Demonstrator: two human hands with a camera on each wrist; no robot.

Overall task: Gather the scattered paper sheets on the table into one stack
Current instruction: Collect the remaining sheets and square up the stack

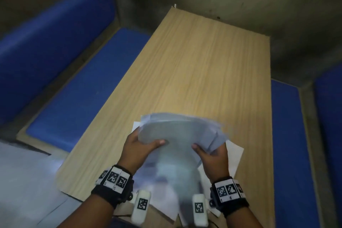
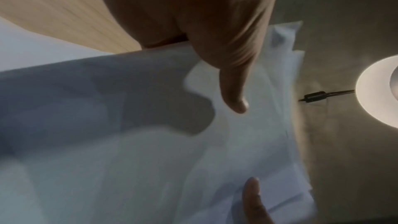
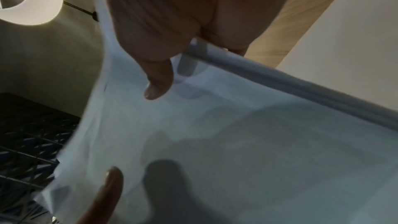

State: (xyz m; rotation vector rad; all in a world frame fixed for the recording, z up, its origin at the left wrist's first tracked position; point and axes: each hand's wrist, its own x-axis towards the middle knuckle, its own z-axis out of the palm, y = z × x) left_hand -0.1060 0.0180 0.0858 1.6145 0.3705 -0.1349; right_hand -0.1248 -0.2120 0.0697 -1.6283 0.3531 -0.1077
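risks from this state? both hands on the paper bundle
1. The bundle of sheets is fanned, edges misaligned at the far right corner; loose sheets may slip from the grip when tapped square.
2. The left hand and right hand hold only the near edge, so the far end could droop or spill.
3. A white sheet lies on the table beneath; it may be missed.

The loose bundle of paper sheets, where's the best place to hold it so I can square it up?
Probably at its two side edges, one hand from each side, thumbs on top, as the left hand and right hand hold the bundle of paper sheets now: the sheets are fanned and floppy, so side grips let you tap them on the table.
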